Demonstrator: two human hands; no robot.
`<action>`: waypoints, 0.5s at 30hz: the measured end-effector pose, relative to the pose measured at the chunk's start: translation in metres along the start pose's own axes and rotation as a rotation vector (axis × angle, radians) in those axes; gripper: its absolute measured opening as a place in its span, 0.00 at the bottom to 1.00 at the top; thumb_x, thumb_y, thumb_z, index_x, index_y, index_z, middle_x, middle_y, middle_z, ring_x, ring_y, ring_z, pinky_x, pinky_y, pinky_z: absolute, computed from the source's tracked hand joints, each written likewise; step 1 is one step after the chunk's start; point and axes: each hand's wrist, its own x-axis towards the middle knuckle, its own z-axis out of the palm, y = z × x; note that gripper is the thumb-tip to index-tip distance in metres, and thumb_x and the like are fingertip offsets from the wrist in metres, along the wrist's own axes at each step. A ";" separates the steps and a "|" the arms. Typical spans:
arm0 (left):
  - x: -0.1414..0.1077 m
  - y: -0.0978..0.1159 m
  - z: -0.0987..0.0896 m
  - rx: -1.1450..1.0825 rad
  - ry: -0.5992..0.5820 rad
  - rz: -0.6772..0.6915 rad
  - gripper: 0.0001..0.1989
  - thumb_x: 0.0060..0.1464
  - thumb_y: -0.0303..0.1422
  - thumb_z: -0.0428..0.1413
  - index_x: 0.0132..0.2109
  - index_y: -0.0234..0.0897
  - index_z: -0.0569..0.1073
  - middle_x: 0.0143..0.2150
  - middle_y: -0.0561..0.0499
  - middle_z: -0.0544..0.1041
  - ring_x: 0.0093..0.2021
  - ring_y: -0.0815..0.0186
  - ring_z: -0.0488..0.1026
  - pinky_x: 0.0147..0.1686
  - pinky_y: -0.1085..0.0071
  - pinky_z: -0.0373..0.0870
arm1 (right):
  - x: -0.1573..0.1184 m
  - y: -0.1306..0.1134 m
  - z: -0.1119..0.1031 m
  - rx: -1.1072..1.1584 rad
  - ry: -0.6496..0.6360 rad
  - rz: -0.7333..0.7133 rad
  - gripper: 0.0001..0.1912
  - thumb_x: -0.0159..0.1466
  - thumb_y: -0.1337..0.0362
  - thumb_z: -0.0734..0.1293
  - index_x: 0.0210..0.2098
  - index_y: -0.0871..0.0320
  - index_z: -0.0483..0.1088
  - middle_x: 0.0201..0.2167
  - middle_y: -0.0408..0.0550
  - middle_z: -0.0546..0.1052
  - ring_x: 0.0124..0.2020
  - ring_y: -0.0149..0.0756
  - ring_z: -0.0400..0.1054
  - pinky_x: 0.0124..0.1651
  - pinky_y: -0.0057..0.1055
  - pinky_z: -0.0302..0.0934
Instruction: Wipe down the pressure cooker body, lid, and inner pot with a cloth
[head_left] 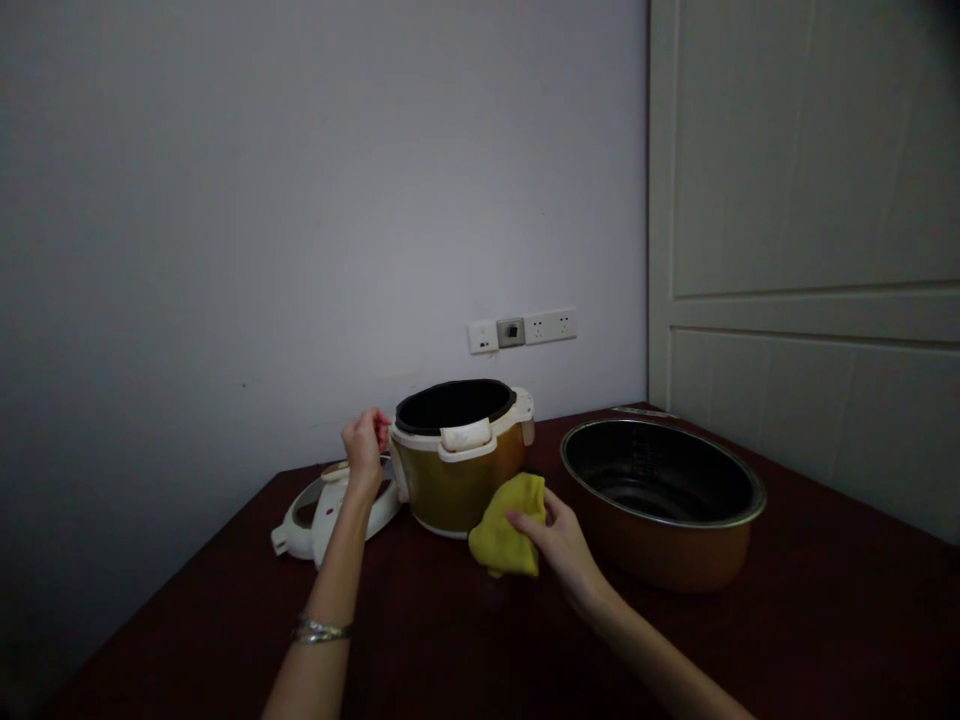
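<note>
A gold cooker body (442, 485) with a white rim and black interior stands open on the dark red table. My left hand (367, 441) is at the left side of its rim, fingers curled; whatever they may hold is hidden. In my right hand (559, 535) a folded yellow cloth (510, 528) is pinched between thumb and fingers, in front of the cooker's lower right side. Behind my left forearm lies a white lid (300, 532), partly covered by the arm. To the right sits a large inner pot (667, 545) with a dark interior and a metal rim.
The table (435, 640) meets a pale wall (315, 200) behind the cooker. Sockets (550, 326) are set in that wall above the cooker. A light panelled door (810, 200) stands beyond the inner pot on the right.
</note>
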 end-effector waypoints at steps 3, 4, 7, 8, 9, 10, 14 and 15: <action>-0.001 0.011 -0.004 0.146 -0.168 0.033 0.10 0.42 0.37 0.51 0.20 0.36 0.65 0.13 0.58 0.58 0.13 0.75 0.52 0.14 0.76 0.46 | 0.005 -0.002 -0.001 -0.223 0.167 -0.303 0.18 0.55 0.57 0.68 0.42 0.58 0.64 0.40 0.52 0.74 0.41 0.44 0.70 0.45 0.39 0.66; -0.001 0.014 -0.005 0.204 -0.228 0.045 0.11 0.43 0.38 0.51 0.20 0.36 0.66 0.13 0.58 0.59 0.14 0.75 0.53 0.14 0.76 0.47 | 0.009 -0.001 -0.003 -0.320 0.227 -0.421 0.17 0.57 0.58 0.66 0.43 0.58 0.64 0.40 0.52 0.73 0.42 0.43 0.69 0.46 0.39 0.65; 0.001 0.021 -0.011 0.384 -0.346 0.076 0.15 0.45 0.41 0.52 0.20 0.35 0.68 0.14 0.56 0.61 0.15 0.74 0.56 0.16 0.76 0.51 | 0.029 0.004 -0.012 -0.588 0.303 -0.764 0.16 0.58 0.66 0.62 0.47 0.57 0.66 0.40 0.52 0.69 0.43 0.42 0.66 0.49 0.41 0.62; 0.002 0.022 -0.013 0.442 -0.365 0.079 0.15 0.46 0.42 0.52 0.20 0.35 0.68 0.14 0.56 0.62 0.15 0.73 0.57 0.16 0.76 0.52 | 0.037 0.008 -0.015 -0.660 0.275 -0.852 0.18 0.58 0.69 0.61 0.48 0.56 0.67 0.40 0.52 0.68 0.45 0.43 0.65 0.50 0.43 0.61; 0.004 0.020 -0.016 0.501 -0.376 0.077 0.16 0.46 0.42 0.51 0.20 0.35 0.69 0.14 0.56 0.62 0.15 0.73 0.58 0.16 0.76 0.53 | 0.045 0.011 -0.017 -0.726 0.230 -0.916 0.21 0.58 0.71 0.60 0.50 0.55 0.67 0.41 0.52 0.67 0.46 0.43 0.64 0.51 0.44 0.61; 0.007 0.018 -0.019 0.562 -0.381 0.072 0.17 0.47 0.43 0.51 0.20 0.35 0.69 0.14 0.55 0.63 0.15 0.73 0.58 0.16 0.76 0.53 | 0.053 0.015 -0.018 -0.782 0.183 -0.957 0.23 0.58 0.73 0.59 0.52 0.54 0.67 0.44 0.54 0.66 0.49 0.44 0.63 0.53 0.45 0.60; 0.020 0.003 -0.033 0.785 -0.331 0.095 0.19 0.49 0.45 0.50 0.20 0.35 0.69 0.15 0.54 0.65 0.17 0.70 0.62 0.17 0.75 0.57 | 0.072 0.025 -0.017 -0.929 0.103 -1.005 0.32 0.58 0.76 0.58 0.62 0.54 0.57 0.58 0.59 0.58 0.61 0.48 0.53 0.59 0.49 0.55; 0.023 -0.001 -0.035 0.818 -0.311 0.108 0.19 0.49 0.45 0.49 0.21 0.35 0.69 0.16 0.53 0.66 0.18 0.69 0.64 0.18 0.75 0.58 | 0.075 0.026 -0.017 -0.954 0.103 -1.019 0.34 0.59 0.76 0.58 0.63 0.54 0.55 0.61 0.59 0.56 0.63 0.48 0.50 0.60 0.50 0.53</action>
